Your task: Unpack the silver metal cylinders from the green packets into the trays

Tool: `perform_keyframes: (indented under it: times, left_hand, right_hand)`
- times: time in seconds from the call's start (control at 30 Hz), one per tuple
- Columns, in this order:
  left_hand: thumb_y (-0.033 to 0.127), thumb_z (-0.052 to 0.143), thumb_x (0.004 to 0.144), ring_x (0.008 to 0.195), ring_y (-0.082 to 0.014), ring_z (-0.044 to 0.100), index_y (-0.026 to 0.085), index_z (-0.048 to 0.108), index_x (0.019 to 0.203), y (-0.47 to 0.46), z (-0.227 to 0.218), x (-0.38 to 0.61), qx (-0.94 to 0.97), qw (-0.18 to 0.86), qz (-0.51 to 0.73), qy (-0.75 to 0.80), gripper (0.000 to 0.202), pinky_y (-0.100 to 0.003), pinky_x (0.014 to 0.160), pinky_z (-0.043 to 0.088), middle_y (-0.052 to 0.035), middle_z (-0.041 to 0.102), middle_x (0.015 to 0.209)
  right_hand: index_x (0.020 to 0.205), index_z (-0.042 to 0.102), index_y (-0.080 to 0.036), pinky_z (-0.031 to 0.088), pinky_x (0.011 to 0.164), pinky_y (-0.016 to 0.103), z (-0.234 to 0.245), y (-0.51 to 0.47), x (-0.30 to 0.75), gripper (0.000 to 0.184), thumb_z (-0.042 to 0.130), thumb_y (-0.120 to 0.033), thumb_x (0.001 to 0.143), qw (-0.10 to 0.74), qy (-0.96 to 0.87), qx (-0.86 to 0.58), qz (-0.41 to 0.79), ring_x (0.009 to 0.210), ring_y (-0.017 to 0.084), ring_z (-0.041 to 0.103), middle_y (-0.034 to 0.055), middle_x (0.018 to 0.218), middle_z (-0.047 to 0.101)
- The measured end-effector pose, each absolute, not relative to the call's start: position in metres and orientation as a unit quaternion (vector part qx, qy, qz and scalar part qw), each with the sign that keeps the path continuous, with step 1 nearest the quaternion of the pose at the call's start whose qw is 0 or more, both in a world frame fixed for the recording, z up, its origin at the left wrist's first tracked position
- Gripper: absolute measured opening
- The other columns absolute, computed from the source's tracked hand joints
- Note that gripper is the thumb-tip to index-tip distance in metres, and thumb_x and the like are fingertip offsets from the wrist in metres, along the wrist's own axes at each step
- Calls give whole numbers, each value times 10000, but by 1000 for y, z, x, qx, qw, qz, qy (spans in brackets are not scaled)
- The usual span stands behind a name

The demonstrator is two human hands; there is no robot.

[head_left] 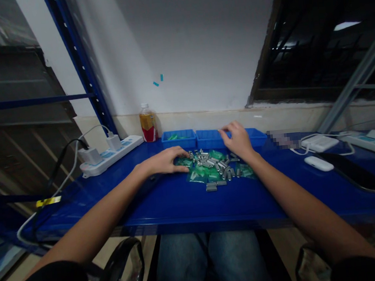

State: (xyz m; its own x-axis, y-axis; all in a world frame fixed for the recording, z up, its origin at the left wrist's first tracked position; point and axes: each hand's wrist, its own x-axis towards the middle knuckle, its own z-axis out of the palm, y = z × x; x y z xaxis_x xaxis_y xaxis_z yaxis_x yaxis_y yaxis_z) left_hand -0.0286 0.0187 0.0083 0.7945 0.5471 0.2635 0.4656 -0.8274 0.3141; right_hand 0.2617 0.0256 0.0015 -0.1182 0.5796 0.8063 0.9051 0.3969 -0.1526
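Observation:
My left hand [169, 160] rests at the left side of a pile, thumb and fingers apart, by a green plastic bag [185, 162]. The pile mixes several small silver metal cylinders [221, 166] with green see-through bags [206, 172]. Over the front of the middle blue bin [209, 139] is my right hand [238, 139], its thumb and fingertips brought together; whatever they may hold is too small to make out. A left blue bin [179, 144] contains green pieces. Another blue bin [256, 138] is partly behind my right hand.
On the blue table [180, 206], a drink bottle [148, 123] and a power strip [113, 155] with plugged-in chargers stand at left. A white case [318, 163], a black phone [357, 171] and a white adapter with cables [319, 143] lie at right. A wall rises behind the bins.

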Motion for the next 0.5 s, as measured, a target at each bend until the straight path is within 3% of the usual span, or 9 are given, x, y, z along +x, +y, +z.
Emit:
perform_keyframes:
  times: [0.1,0.27,0.4,0.5]
  left_hand:
    - [380,687,744,1024,-219,565,186,585,1123,20,8,-31,949,96,131,272,438,-298,881,416,-81,601,1120]
    - [283,558,852,828,-164,605,172,636,967,22,6,-26,953,78,121,267,178,-255,755,429,-43,660,926]
    - [237,518,868,803,-159,577,153,635,856,25,8,-26,932,8,234,276,144,-267,754,424,-53,618,871]
    - [261,552,853,743,-155,550,156,642,828,25,11,-27,882,-50,336,327,140,-261,682,418,-43,568,806]
  right_hand:
    - [829,664,-135,389,832,354,-6,45,310,234,513,-312,844,379,-645,-629,-211,915,263,518,130,883,599]
    - [869,694,-142,392,814,367,-21,54,345,284,500,-346,838,319,-568,-738,-174,936,272,513,143,948,611]
    - [896,702,-145,401,786,388,-21,51,341,303,495,-357,833,307,-555,-756,-162,976,305,508,163,1005,611]
    - [899,698,-125,397,791,402,-12,46,327,332,494,-376,827,345,-551,-740,-171,990,323,507,179,997,616]
